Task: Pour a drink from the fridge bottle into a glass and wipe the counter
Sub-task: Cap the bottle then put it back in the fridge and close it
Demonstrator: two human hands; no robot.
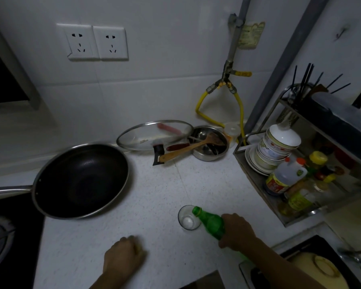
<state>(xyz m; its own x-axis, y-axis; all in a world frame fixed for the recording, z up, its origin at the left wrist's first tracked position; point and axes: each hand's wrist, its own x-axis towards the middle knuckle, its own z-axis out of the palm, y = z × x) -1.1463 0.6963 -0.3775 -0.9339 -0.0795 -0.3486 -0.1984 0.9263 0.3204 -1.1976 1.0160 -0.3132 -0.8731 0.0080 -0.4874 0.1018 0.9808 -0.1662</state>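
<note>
A green plastic bottle (212, 222) is tilted with its open neck over the rim of a small clear glass (187, 218) standing on the white speckled counter (154, 195). My right hand (237, 230) grips the bottle around its body. A little liquid shows at the bottom of the glass. My left hand (123, 257) rests on the counter to the left of the glass, fingers curled in a loose fist; whether it hides something small I cannot tell.
A large dark wok (80, 180) sits at the left, partly over the stove (0, 236). A glass lid (152, 134) and a steel bowl (209, 147) with a wooden spatula stand at the back. A metal rack (258, 184) with bowls and sauce bottles fills the right. The sink (313, 265) is at bottom right.
</note>
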